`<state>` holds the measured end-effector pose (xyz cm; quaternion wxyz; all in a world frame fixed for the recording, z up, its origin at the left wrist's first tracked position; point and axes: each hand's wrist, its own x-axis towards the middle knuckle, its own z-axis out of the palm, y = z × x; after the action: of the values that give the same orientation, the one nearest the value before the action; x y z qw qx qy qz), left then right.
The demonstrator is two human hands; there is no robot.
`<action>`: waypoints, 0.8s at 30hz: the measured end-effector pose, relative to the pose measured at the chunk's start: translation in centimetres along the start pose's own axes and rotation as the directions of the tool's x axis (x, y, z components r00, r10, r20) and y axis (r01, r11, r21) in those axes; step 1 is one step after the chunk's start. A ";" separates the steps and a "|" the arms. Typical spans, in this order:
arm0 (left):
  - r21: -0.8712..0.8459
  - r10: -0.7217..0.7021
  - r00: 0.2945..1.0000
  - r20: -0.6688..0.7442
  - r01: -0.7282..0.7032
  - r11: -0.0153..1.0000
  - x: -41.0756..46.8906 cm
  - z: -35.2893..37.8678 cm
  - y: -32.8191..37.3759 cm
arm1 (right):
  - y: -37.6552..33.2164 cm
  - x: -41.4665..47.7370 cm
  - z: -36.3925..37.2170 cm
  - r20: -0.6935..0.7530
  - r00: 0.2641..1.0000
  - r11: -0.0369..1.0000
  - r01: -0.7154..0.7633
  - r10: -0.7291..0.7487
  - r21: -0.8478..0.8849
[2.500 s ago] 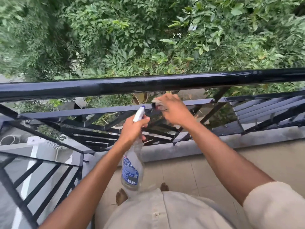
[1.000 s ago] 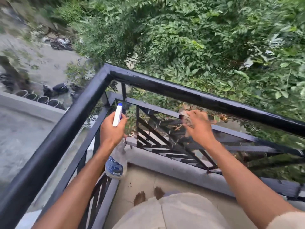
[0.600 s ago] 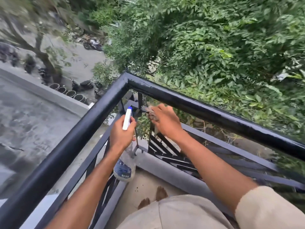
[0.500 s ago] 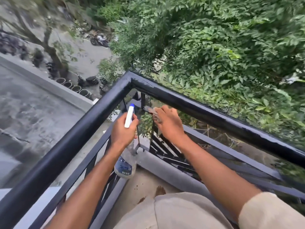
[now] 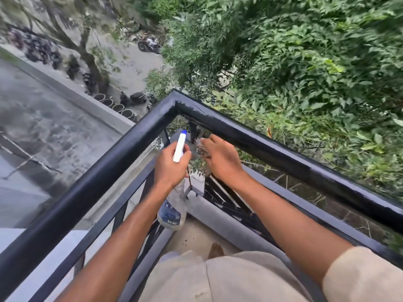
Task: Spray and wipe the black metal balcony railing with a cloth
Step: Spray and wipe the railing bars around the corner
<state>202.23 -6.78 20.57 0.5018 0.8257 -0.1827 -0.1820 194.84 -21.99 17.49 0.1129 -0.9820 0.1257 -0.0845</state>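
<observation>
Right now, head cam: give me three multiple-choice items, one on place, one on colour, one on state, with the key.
1. Where is the cloth?
A. on the floor
B. by the railing corner, below the top rail
C. draped over the top rail

2. What colour is the spray bottle nozzle tip?
A. red
B. green
C. blue

3. What is the left hand doing?
A. gripping the spray bottle
B. hanging empty
C. resting on the top rail

Key:
1 B, the right hand holds it just under the corner.
2 C, blue tip on the white head.
3 A, fingers curl round the bottle neck.
</observation>
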 end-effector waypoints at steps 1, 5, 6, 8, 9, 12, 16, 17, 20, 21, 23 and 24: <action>-0.008 0.001 1.000 0.016 -0.001 1.000 0.2 0.1 0.0 | -0.4 0.7 -0.1 -0.010 1.000 1.000 0.001 -0.001 0.023; -0.009 0.037 0.997 0.074 -0.037 0.999 0.6 -0.1 0.2 | -0.2 1.5 0.8 0.012 0.999 0.998 0.042 -0.041 -0.037; -0.012 0.044 0.996 0.079 -0.043 0.999 0.6 -0.1 0.2 | 0.4 0.8 0.7 0.016 0.999 0.996 0.031 -0.030 -0.084; -0.026 0.058 0.994 0.095 -0.056 0.998 0.6 -0.3 0.2 | 1.1 -0.6 0.0 0.058 0.997 0.996 -0.037 0.042 -0.077; -0.035 0.064 0.992 0.111 -0.060 0.998 0.7 -0.5 0.2 | 0.9 -0.7 -0.2 0.062 0.996 0.998 -0.061 0.063 -0.034; -0.047 0.070 0.989 0.133 -0.065 0.997 0.9 -1.0 -0.2 | -0.6 0.8 -1.2 0.046 0.991 0.990 -0.130 0.127 0.057; -0.065 0.072 0.983 0.168 -0.062 0.996 0.8 -1.1 -1.2 | -3.1 2.4 -1.6 0.049 0.971 0.968 -0.236 0.232 0.084; -0.059 0.079 0.981 0.176 -0.070 0.996 0.9 -0.9 -1.6 | -3.3 2.2 -1.8 0.056 0.968 0.967 -0.247 0.244 0.069; -0.017 0.105 0.975 0.198 -0.103 0.994 0.9 -0.6 -3.0 | -3.3 0.5 -2.0 0.103 0.949 0.953 -0.303 0.300 0.020; -0.009 0.111 0.971 0.213 -0.112 0.994 0.7 -0.6 -3.6 | -3.5 -0.3 -2.0 0.131 0.940 0.949 -0.314 0.313 -0.017; 0.018 0.096 0.962 0.254 -0.104 0.994 0.4 -0.3 -4.4 | -3.0 -1.9 -2.1 0.190 0.931 0.950 -0.304 0.311 -0.067; 0.045 0.078 0.958 0.277 -0.094 0.995 0.3 -0.3 -4.7 | -3.1 -2.7 -2.5 0.199 0.930 0.951 -0.300 0.310 -0.079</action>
<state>203.17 -4.63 16.43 0.4548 0.7978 -0.2917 -0.2674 192.48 -18.87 20.21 0.1141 -0.9563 0.2661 0.0408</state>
